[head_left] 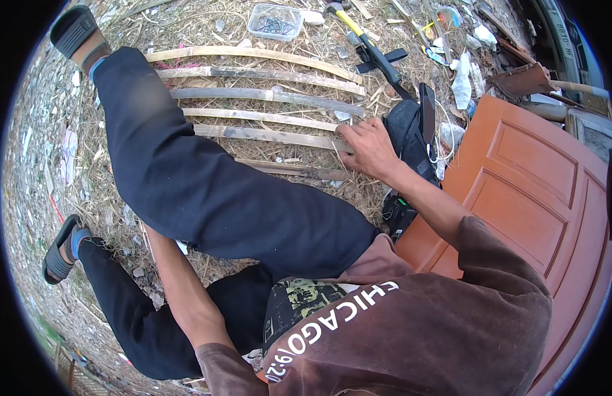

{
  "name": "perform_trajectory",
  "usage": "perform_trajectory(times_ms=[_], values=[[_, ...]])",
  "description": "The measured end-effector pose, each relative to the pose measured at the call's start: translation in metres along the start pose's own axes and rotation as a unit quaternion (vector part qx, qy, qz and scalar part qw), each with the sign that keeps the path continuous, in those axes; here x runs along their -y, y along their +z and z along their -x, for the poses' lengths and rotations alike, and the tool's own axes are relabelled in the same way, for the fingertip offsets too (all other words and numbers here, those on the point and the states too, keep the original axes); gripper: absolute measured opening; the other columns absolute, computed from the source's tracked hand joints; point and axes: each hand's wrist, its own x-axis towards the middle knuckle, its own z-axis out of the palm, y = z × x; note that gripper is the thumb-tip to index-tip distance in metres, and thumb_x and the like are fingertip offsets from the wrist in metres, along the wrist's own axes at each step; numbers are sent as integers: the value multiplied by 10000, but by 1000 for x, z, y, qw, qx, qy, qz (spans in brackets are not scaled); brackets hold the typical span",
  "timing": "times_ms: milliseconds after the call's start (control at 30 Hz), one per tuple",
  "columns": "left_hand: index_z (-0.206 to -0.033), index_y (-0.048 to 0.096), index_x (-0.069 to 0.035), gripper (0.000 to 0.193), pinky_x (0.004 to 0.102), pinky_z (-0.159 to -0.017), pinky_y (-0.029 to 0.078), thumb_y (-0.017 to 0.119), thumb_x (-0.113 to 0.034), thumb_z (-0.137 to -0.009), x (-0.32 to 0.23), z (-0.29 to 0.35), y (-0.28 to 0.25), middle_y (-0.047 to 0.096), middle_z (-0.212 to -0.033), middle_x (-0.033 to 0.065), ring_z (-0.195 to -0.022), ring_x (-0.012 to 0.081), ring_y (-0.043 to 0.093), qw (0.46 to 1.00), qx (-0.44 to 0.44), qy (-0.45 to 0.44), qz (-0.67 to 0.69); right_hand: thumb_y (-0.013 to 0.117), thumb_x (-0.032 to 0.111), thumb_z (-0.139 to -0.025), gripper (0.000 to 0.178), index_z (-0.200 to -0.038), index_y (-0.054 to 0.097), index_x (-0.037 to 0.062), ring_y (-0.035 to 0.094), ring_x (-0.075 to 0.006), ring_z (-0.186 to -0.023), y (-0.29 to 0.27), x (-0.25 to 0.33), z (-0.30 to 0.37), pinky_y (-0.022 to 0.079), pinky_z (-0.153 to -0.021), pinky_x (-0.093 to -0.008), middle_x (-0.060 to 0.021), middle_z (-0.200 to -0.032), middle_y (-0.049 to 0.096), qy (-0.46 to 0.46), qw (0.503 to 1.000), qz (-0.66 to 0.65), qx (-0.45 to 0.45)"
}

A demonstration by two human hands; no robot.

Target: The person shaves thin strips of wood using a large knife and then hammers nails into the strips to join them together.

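Several long bamboo strips lie roughly side by side on the ground beyond my raised leg. My right hand [368, 146] is closed with bent fingers around the right end of one greyish bamboo strip [269, 136]. A paler strip [259, 118] runs just beyond it, its end close to my fingertips. Nearer to me, another strip [292, 169] lies partly under my trouser leg. My left forearm [180, 284] reaches down behind my thigh, which hides the left hand and whatever it touches.
A clear plastic box of nails [275, 23] stands at the far side, near a yellow-and-black hammer [365, 43]. A dark bag [411, 142] with a phone [426, 109] on it lies beside my right wrist. An orange-brown panelled door [517, 191] lies at the right. Dry grass and litter cover the ground.
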Motion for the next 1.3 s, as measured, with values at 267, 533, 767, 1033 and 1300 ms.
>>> perform_trajectory(times_ms=[267, 533, 767, 1033, 1300], values=[[-1380, 466, -11, 539, 410, -998, 436, 616, -222, -908, -1, 1, 2, 543, -1360, 159, -1133, 288, 559, 1000, 0, 1, -2, 768, 224, -723, 367, -1027, 609, 90, 632, -250, -936, 7, -19, -3, 396, -858, -392, -83, -926, 674, 25, 999, -5, 22], [-1376, 473, -12, 538, 410, -994, 436, 621, -222, -903, 1, 2, 3, 548, -1355, 159, -1126, 288, 562, 1000, -2, 0, -6, 737, 292, -817, 392, -1115, 636, 58, 601, -292, -995, 7, -14, 29, 446, -908, -417, -126, -1061, 637, 77, 967, -242, -25], [-1372, 478, -13, 538, 410, -990, 435, 625, -221, -898, 0, -1, 5, 553, -1350, 158, -1119, 289, 565, 1000, -4, 3, -2, 737, 321, -809, 527, -1247, 567, 82, 553, -292, -1073, 17, -4, 71, 478, -896, -410, -113, -1169, 589, 36, 996, -75, 12], [-1367, 485, -14, 537, 411, -986, 435, 629, -221, -893, 0, -3, 3, 559, -1345, 157, -1112, 289, 568, 1000, -10, 5, -9, 731, 264, -805, 314, -1024, 648, 54, 616, -288, -921, 4, -12, 64, 507, -821, -392, -97, -949, 628, 105, 991, -21, 78], [-1362, 492, -15, 536, 411, -982, 435, 634, -221, -888, 0, -3, 3, 564, -1339, 156, -1105, 290, 571, 1000, -11, 8, -10, 740, 236, -805, 252, -976, 669, 65, 573, -283, -932, 0, 4, 49, 465, -832, -408, -73, -957, 610, 100, 989, -97, -58]])
